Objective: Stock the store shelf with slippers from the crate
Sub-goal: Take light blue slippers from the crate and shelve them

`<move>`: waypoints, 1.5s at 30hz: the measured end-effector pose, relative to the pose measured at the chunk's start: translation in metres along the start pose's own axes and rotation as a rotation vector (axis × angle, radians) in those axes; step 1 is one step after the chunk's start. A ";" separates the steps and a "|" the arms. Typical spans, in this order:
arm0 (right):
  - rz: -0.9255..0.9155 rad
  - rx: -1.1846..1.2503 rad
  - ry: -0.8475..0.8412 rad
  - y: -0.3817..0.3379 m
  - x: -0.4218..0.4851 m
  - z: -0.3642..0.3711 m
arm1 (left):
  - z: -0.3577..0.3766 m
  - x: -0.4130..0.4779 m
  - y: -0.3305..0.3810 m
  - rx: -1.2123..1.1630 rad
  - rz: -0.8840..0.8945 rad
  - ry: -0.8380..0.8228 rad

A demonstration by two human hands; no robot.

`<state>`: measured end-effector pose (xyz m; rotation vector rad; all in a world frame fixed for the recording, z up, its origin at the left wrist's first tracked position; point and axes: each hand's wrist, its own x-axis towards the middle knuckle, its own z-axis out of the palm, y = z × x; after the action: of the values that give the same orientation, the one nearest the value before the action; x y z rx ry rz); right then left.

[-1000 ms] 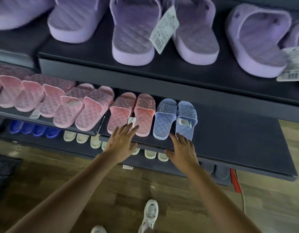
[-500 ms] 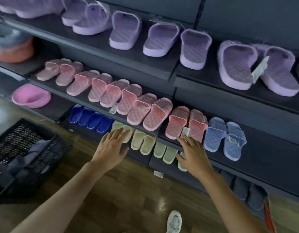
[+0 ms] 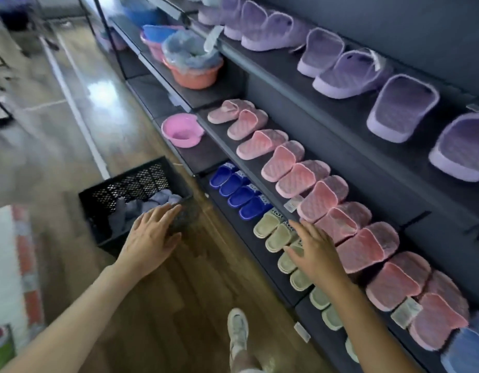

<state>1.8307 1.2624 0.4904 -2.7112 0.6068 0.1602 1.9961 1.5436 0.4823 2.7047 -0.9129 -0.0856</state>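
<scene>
Looking down, you have one white shoe (image 3: pixel 238 332) on the wooden floor (image 3: pixel 157 305). Your hands are well apart, both spread flat with straight fingers, gripping nothing.

Your left hand (image 3: pixel 152 238) hovers over the near corner of the black mesh crate (image 3: pixel 117 189), which sits on the floor just beside the shelves. The blue-grey slippers (image 3: pixel 157 200) lie heaped inside it, just past your fingertips. Your right hand (image 3: pixel 316 251) is in front of the olive-green slippers (image 3: pixel 273 230) on the lowest shelf (image 3: pixel 227 211); you cannot tell whether it touches them.

A small price label (image 3: pixel 301 331) sticks to that shelf's front edge, too blurred to read. The green pairs and the royal-blue slippers (image 3: pixel 238 189) beyond them carry pale lettering on their straps, also unreadable.

One level up, the pink slippers (image 3: pixel 313 189) run in a long row along the middle shelf (image 3: pixel 340 157), with a light-blue slipper (image 3: pixel 467 348) at the near end. A white tag (image 3: pixel 406 312) hangs between two pink ones, its print illegible.

Above, the purple slippers (image 3: pixel 402 109) line the top shelf (image 3: pixel 348 109). Farther left stand a pink basin (image 3: pixel 183 130) and an orange basin (image 3: pixel 195 74) holding crumpled plastic.
</scene>
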 end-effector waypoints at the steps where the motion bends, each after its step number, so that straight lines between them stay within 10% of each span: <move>1: -0.035 0.002 -0.003 -0.007 0.016 -0.001 | -0.003 0.003 -0.011 0.012 -0.039 0.016; 18: -0.425 -0.108 -0.172 -0.109 0.251 -0.010 | -0.032 0.056 -0.129 0.031 -0.592 0.136; 45: -0.544 -0.271 -0.392 -0.391 0.577 0.144 | 0.009 0.266 -0.459 0.021 -0.594 0.005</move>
<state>2.5144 1.4194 0.3741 -2.8640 -0.2854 0.6450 2.4758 1.7301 0.3521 2.8964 -0.0829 -0.1882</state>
